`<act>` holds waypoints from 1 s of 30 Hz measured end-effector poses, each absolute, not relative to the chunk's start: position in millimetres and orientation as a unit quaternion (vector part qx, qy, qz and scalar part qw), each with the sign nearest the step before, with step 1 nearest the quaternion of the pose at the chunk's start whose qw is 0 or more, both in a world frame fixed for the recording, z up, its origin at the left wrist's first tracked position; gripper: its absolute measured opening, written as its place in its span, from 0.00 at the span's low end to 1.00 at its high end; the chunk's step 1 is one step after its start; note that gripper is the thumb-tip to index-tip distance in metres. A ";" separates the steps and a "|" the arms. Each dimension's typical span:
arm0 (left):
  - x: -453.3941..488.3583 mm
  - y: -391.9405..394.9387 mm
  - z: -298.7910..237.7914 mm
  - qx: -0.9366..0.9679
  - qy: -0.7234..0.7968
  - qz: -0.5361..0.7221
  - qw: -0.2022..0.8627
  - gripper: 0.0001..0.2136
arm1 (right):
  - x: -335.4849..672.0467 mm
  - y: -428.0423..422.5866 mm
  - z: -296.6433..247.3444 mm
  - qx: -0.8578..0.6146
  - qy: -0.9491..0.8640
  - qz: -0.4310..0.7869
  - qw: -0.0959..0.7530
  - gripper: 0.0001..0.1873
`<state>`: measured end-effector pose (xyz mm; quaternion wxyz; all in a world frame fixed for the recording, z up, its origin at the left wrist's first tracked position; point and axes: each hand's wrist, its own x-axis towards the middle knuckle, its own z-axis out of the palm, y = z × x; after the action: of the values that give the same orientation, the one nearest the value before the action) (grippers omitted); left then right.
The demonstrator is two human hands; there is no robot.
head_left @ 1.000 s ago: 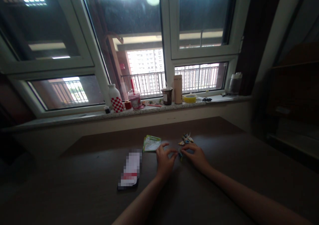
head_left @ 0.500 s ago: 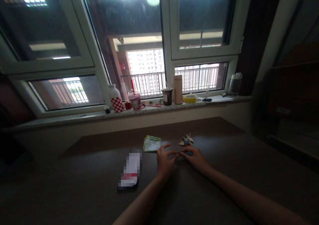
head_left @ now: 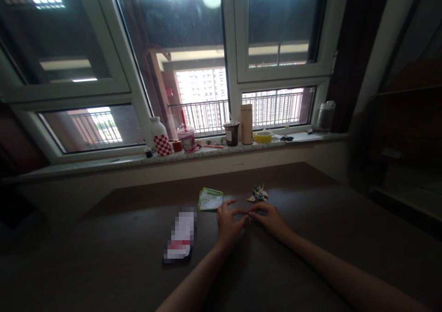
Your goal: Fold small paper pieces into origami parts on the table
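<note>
Over the brown table, my left hand point(head_left: 230, 222) and my right hand point(head_left: 268, 218) meet fingertip to fingertip. Both are closed in a pinch on a small pale paper-like piece point(head_left: 250, 219), most of which the fingers hide. Just beyond my right hand lies a little heap of folded, patterned paper shapes point(head_left: 258, 194) with pointed tips. A green and white packet point(head_left: 211, 199) lies flat by the fingers of my left hand. Further left is a phone point(head_left: 180, 236) whose screen is blurred out.
The dark brown table point(head_left: 113, 238) reaches to the wall under the window. On the stone sill point(head_left: 113, 164) stand a red-checked white bottle point(head_left: 160, 139), a pink drink cup point(head_left: 187, 138), a dark drink cup point(head_left: 231, 133), a beige flask point(head_left: 247, 124) and yellow tape point(head_left: 263, 137).
My fingertips have shifted slightly around the small pale piece, and less of it shows beneath them now. The packet, phone and paper heap lie unmoved.
</note>
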<state>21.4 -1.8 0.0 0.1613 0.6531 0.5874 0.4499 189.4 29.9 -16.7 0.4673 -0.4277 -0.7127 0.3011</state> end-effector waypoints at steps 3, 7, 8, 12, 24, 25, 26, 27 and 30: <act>21.7 -2.8 1.3 0.657 0.583 0.450 0.161 0.05 | 188.8 29.9 -17.2 -0.427 -0.716 0.297 0.465 0.10; 22.5 -2.2 0.7 0.655 0.585 0.449 0.163 0.05 | 188.6 29.3 -17.3 -0.423 -0.722 0.284 0.468 0.07; 22.7 -1.9 0.3 0.655 0.585 0.449 0.164 0.05 | 188.7 28.9 -17.0 -0.423 -0.723 0.279 0.469 0.07; 23.4 -0.8 -0.7 0.658 0.586 0.443 0.163 0.06 | 189.0 26.1 -15.1 -0.423 -0.728 0.261 0.472 0.05; 25.6 -4.4 4.1 0.667 0.592 0.426 0.153 0.03 | 186.1 20.3 -8.4 -0.406 -0.746 0.185 0.495 0.03; 25.8 -4.6 4.4 0.667 0.592 0.427 0.152 0.03 | 186.0 20.2 -8.7 -0.405 -0.748 0.181 0.493 0.03; 25.9 -4.8 4.6 0.666 0.592 0.428 0.151 0.03 | 186.0 20.2 -9.1 -0.404 -0.751 0.178 0.491 0.03; 26.0 -4.9 4.6 0.666 0.591 0.430 0.149 0.04 | 186.0 20.2 -9.7 -0.403 -0.753 0.174 0.490 0.03; 26.4 -5.2 3.9 0.669 0.587 0.434 0.141 0.05 | 185.9 20.5 -10.9 -0.395 -0.757 0.167 0.493 0.04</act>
<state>26.4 -5.2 3.9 0.1413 0.6690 0.5868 0.4337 185.9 20.5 -10.9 0.4929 -0.3952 -0.7571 0.1666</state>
